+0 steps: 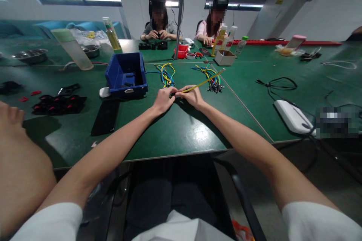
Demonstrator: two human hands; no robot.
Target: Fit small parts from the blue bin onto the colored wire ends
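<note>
Over the green table (181, 135), my left hand (164, 99) and my right hand (192, 96) meet at the fingertips. A yellow wire (205, 82) runs from my right hand's closed fingers up to the right, its far end in the air. My left fingers are pinched at the wire's near end; a small dark piece seems to be there, too small to make out. Just behind my left hand lies a bundle of blue, yellow and green wires (166, 75). A second bundle (213, 79) with dark ends lies to the right, under the raised wire.
A blue bin (126, 73) holding small black pieces stands left, with a black phone (105, 118) before it. Black parts (58, 104) lie farther left, near another person's arm (24, 173). A white device (292, 116) with cables lies right. Two people sit across, beyond bottles and a small box (224, 58).
</note>
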